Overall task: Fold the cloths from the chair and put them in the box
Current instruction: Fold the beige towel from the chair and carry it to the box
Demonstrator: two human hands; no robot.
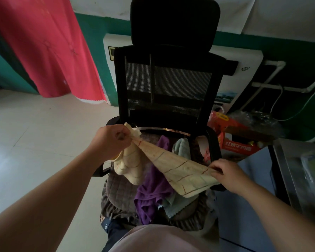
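A cream cloth with thin checked lines (178, 169) hangs stretched above the seat of a black mesh office chair (167, 84). My left hand (113, 140) grips its upper left corner near the backrest. My right hand (225, 172) pinches its lower right corner over the right armrest. Part of the cream cloth droops down below my left hand. Beneath it on the brown quilted seat cushion (116, 188) lie a purple cloth (153, 191) and a pale green cloth (181, 148). An open red cardboard box (238, 142) stands on the floor right of the chair.
A red curtain (44, 48) hangs at the left over a pale tiled floor (35, 135). A white appliance (244, 75) stands behind the chair against the green wall. A metal table edge (295, 170) and a plastic bag are at the right.
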